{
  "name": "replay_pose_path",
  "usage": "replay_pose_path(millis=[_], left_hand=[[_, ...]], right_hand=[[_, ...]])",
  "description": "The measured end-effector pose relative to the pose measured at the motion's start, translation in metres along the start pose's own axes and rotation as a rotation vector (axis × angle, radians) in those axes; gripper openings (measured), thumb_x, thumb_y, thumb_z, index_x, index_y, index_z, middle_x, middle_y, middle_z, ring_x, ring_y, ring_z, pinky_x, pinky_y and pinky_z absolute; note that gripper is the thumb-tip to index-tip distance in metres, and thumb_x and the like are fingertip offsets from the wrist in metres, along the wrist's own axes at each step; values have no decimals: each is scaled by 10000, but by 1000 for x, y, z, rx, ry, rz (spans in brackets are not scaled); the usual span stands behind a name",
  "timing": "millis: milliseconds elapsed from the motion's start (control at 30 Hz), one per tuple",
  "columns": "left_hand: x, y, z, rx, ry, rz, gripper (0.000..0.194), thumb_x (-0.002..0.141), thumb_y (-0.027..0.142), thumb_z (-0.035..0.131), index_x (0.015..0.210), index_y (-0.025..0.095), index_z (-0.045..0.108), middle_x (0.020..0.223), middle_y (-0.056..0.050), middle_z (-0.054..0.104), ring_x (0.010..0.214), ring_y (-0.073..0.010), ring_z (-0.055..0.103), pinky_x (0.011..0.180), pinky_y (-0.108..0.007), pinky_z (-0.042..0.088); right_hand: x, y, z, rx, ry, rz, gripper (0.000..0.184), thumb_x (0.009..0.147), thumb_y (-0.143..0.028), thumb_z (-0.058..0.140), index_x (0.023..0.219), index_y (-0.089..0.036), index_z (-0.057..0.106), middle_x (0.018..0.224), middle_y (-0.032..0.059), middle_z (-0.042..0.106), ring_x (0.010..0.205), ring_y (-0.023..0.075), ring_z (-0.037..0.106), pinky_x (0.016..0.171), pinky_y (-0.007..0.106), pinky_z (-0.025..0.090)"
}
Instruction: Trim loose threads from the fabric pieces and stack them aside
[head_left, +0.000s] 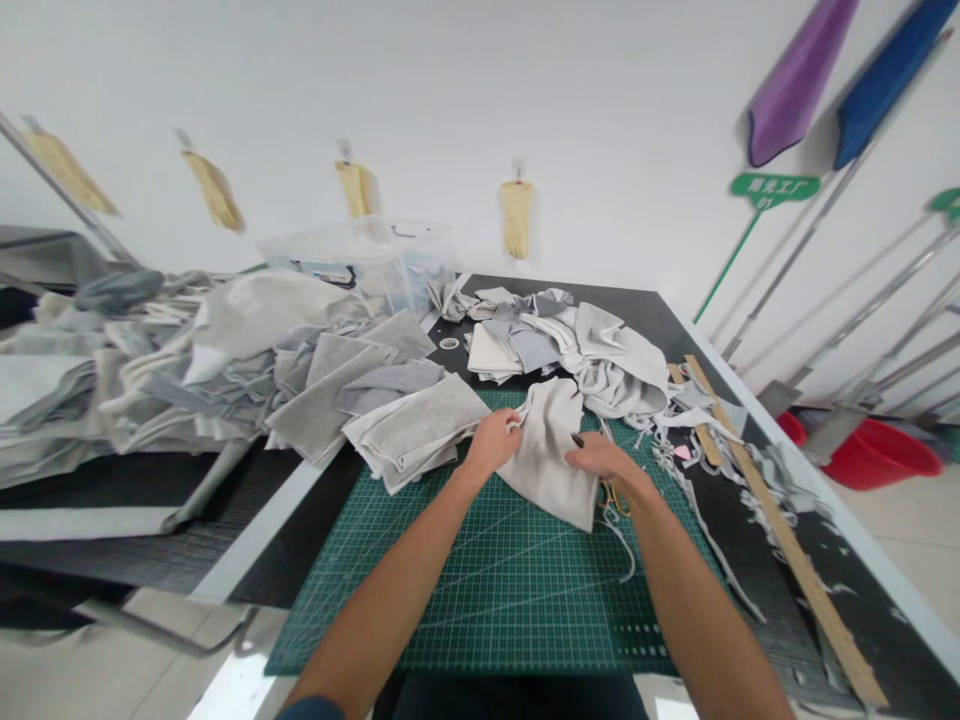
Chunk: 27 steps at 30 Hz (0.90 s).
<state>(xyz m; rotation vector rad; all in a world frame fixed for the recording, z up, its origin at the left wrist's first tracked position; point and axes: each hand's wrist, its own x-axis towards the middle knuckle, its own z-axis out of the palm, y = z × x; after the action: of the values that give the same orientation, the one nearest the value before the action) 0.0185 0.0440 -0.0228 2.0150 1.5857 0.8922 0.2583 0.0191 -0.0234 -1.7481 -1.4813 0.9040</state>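
A light grey piece of cloth lies rumpled over the green cutting mat. My left hand is closed on its upper left edge, fingers pinched together. At the right edge of the cloth, my right hand is closed around a slim dark pen-like thing, whose tip sticks out past the fingers; whether it also grips the cloth I cannot tell. Gold-handled scissors lie partly under my right wrist, beside a thin cut strip. A folded stack of grey cloths sits left of my left hand.
Piled cloths stand behind the mat, and a larger heap spreads left. A roll of tape and a clear plastic bin are at the back. Rightward are a long wooden ruler, fabric scraps and a red bucket.
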Motion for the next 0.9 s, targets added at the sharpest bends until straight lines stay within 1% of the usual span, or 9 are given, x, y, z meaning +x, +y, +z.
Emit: replay_pose_path(millis=[67, 133, 233, 333, 400, 467, 567, 700, 900], left_hand=[[2, -10, 7, 36, -11, 26, 254, 824, 89, 574, 999, 195, 724, 1118, -93, 769, 1083, -236, 702, 1022, -344, 512], [3, -21, 13, 76, 3, 32, 282, 823, 75, 571, 1038, 180, 720, 1141, -111, 752, 1147, -251, 678, 1091, -369, 480], [3, -38, 13, 133, 82, -6, 360, 881, 117, 542, 1222, 108, 658, 1272, -194, 681, 1297, -308, 595, 1182, -453, 402], [4, -58, 4, 167, 180, -85, 508, 938, 179, 508, 1425, 37, 494, 1418, -270, 568, 1381, -341, 531, 1189, -481, 398], [6, -71, -5, 181, 242, -159, 545, 952, 231, 521, 1450, 22, 448, 1432, -291, 547, 1387, -354, 530, 1174, -479, 422], [6, -83, -15, 194, 280, -220, 533, 953, 270, 538, 1422, 24, 471, 1417, -296, 555, 1389, -371, 532, 1176, -492, 424], [7, -100, -30, 209, 302, -261, 494, 958, 273, 515, 1389, 31, 519, 1438, -285, 554, 1433, -372, 494, 1225, -492, 370], [9, -123, -53, 216, 302, -275, 460, 975, 257, 440, 1358, 44, 580, 1443, -249, 591, 1448, -348, 488, 1249, -465, 345], [19, -160, -92, 223, 301, -293, 416, 1005, 272, 373, 1183, 124, 719, 1291, -172, 723, 1345, -310, 598, 1216, -418, 391]], right_hand=[[-1, 1, -2, -151, -98, 19, 238, 513, -310, 884, 644, -193, 724, 695, 63, 750, 674, 238, 690, 644, 295, 491], [0, 0, 1, -263, -111, 51, 356, 600, -471, 879, 749, -177, 746, 849, 117, 779, 835, 277, 723, 752, 317, 512], [-2, -3, 15, -397, -13, 114, 550, 826, -605, 697, 1086, -121, 726, 1106, 214, 746, 1077, 331, 695, 912, 378, 503], [-10, -9, 34, -489, 108, 130, 691, 933, -540, 592, 1428, -64, 520, 1276, 272, 653, 1210, 367, 623, 1014, 438, 457], [-15, -13, 45, -602, 224, 31, 742, 942, -470, 604, 1539, -76, 403, 1343, 273, 587, 1265, 388, 560, 1050, 459, 420], [-18, -19, 56, -712, 310, -92, 734, 928, -424, 637, 1558, -124, 408, 1349, 253, 557, 1274, 396, 515, 1044, 455, 409], [-14, -29, 71, -755, 302, -175, 608, 928, -393, 638, 1489, -187, 523, 1302, 215, 571, 1246, 375, 491, 996, 426, 422], [-3, -46, 97, -729, 199, -234, 411, 965, -353, 557, 1330, -196, 660, 1274, 181, 602, 1223, 339, 477, 1000, 420, 403], [5, -68, 134, -725, -33, -492, 444, 897, -248, 580, 1327, -223, 690, 1311, 115, 631, 1177, 301, 490, 1046, 396, 369]])
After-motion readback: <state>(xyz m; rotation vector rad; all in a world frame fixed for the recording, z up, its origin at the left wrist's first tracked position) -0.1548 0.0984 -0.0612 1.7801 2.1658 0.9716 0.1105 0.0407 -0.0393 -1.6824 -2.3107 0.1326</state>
